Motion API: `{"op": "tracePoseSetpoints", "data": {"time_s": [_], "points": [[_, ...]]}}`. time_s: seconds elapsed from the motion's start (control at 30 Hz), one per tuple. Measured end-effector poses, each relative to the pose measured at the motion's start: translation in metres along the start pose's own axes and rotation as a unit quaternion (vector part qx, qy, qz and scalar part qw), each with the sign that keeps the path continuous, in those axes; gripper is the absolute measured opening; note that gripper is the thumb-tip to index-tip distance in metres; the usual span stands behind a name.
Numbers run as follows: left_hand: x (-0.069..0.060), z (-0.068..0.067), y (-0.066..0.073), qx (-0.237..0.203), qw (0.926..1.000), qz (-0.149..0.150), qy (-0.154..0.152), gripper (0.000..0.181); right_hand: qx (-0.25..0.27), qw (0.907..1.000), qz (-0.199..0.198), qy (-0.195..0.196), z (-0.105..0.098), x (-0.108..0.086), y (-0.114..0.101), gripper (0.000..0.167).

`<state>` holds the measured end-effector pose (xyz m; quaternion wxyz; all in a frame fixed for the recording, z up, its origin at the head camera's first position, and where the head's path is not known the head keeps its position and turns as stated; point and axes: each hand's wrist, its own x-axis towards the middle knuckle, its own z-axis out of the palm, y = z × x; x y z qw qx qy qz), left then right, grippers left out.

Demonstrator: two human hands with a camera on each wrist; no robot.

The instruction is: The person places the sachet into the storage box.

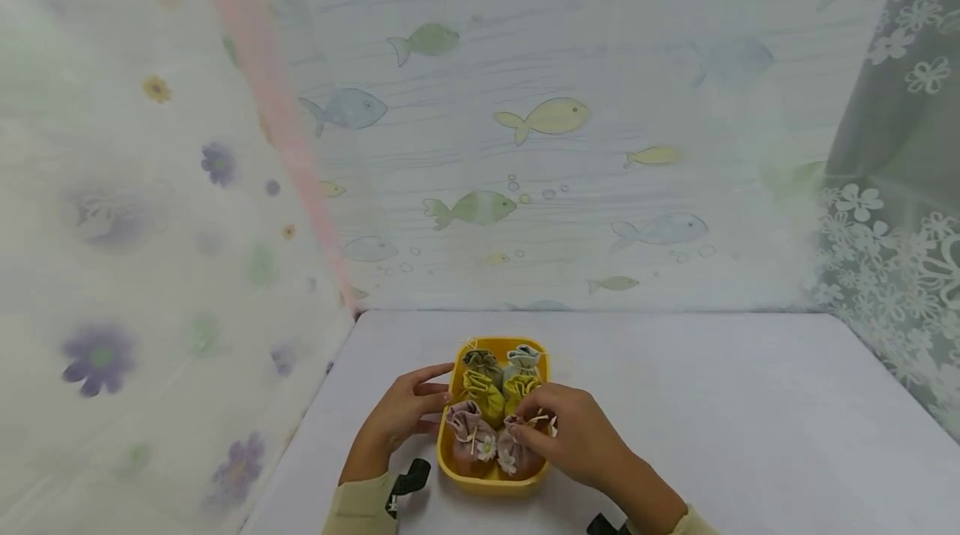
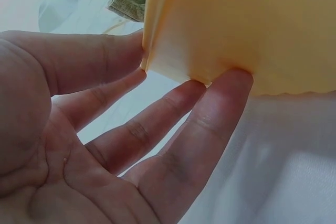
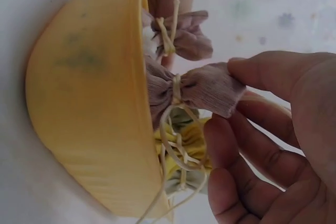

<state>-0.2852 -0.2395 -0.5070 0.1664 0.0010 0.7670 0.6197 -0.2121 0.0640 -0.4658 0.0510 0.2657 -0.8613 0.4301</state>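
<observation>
Several small drawstring pouches sit in pairs in a yellow plastic bin (image 1: 491, 487). My right hand (image 1: 577, 435) pinches the gathered top of the front-right mauve pouch (image 3: 212, 88), whose cream cord hangs down in the right wrist view. Beside it stands another mauve pouch (image 1: 467, 421) with a white flower. Behind them are a left yellow pouch (image 1: 483, 397), a right yellow pouch (image 1: 520, 388), an olive pouch (image 1: 482, 362) and a pale grey-green pouch (image 1: 522, 358). With extended fingers, my left hand (image 1: 397, 414) touches the bin's left outer wall (image 2: 210, 30).
The bin stands on a white-covered table (image 1: 712, 402). A fish-print curtain (image 1: 555, 168) hangs behind it, and a flowered sheet (image 1: 150, 268) hangs on the left. Black wrist-camera pieces show near the left wrist (image 1: 411, 477) and the right wrist (image 1: 606, 525).
</observation>
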Motion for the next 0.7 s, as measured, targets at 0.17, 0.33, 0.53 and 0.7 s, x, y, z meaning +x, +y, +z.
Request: {"op": "tracePoseSetpoints", "data": {"time_s": [0.17, 0.33, 0.53, 0.7], "points": [[-0.0005, -0.0009, 0.0, 0.0, 1.0, -0.002, 0.001, 0.062, 0.002, 0.9998, -0.003, -0.017, -0.0038, 0.0006, -0.0005, 0.011], [0.001, -0.0002, 0.0, 0.0, 1.0, 0.0, 0.001, 0.063, 0.004, 0.9997, 0.003, -0.023, -0.0055, 0.0007, -0.0004, 0.011], [0.0009, -0.0008, -0.0014, -0.005, 1.0, -0.004, -0.002, 0.063, -0.008, 0.9995, 0.011, -0.027, -0.0059, -0.0005, 0.0014, 0.012], [0.0017, -0.0008, 0.0012, -0.001, 1.0, -0.001, -0.004, 0.062, -0.015, 0.9994, 0.007, -0.03, -0.0091, 0.0008, 0.0026, 0.01]]}}
